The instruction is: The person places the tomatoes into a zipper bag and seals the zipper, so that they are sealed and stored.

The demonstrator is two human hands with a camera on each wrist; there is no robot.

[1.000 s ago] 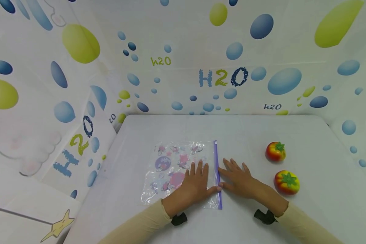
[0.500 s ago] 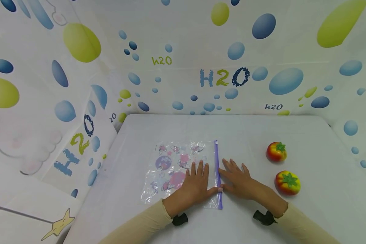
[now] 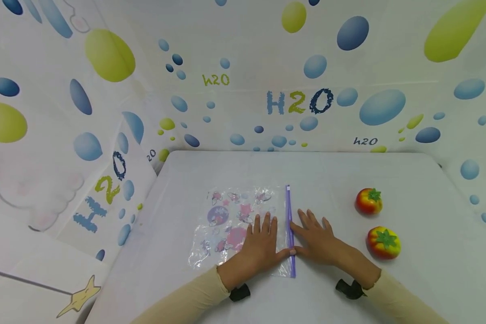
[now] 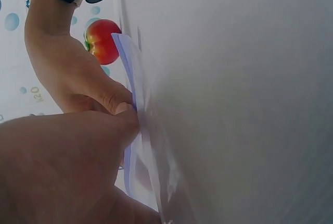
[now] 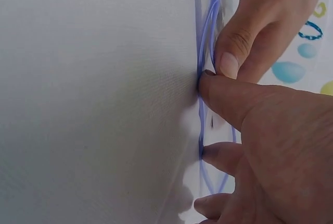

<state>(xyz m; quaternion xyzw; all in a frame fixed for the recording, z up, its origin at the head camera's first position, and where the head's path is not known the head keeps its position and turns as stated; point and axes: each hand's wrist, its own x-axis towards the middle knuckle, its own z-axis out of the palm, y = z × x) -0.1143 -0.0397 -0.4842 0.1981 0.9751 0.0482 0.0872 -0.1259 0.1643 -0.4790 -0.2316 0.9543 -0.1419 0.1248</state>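
The left hand (image 3: 259,249), flat and gripping nothing, seemingly steadies the clear, pink-printed plastic bag (image 3: 218,216) toward the left edge of the white table (image 3: 328,175), while the right hand (image 3: 317,240), fingers extended, merely touches the purple plastic zip strip (image 3: 289,202) (likely to part it).

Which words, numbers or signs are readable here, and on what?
"H2O", large, back wall.
"h2O", small, green, back wall.
"h2O", small, dark, back wall, lower right.
"H2O", large, slanting, left wall.
"20", small, where these walls meet.
Left wrist view: "h2O", small, green, on a wall.
Right wrist view: dark "O" on a wall, neighbours partly cut off.
Bag: any lettering too small to read.
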